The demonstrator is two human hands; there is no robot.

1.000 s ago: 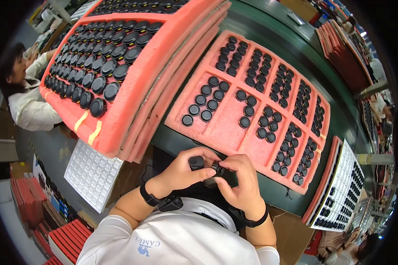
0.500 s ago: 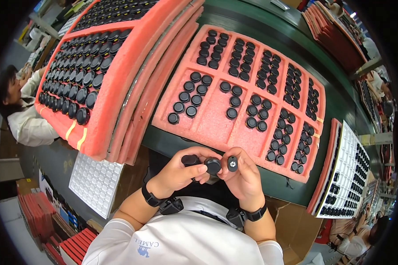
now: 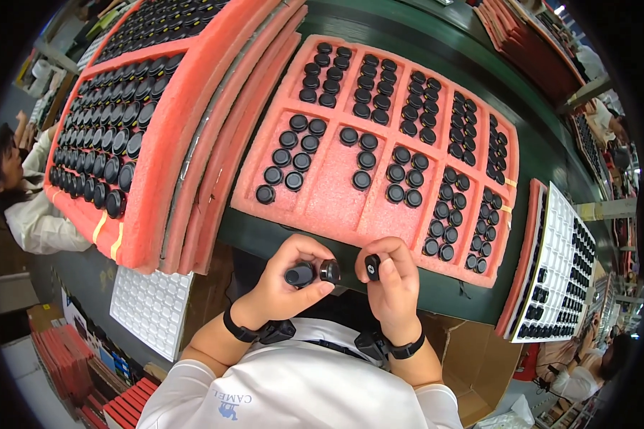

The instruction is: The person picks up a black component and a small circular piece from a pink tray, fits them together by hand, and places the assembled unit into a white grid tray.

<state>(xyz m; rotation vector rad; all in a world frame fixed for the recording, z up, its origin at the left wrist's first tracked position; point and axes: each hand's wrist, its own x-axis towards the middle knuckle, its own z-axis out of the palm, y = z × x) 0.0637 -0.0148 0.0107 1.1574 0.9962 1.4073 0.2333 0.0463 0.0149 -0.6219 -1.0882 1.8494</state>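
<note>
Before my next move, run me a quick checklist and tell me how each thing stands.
1. Left hand grips its black piece and second piece: ok.
2. Right hand pinches a third piece: ok.
3. Hands apart: ok, a gap shows between them.
4. Pink tray lying on the green table: ok.
5. Tray's near-row compartments filled alike: not ok; the second from left holds only four pieces.
6. Held pieces free of scratches: cannot tell, too small.
</note>
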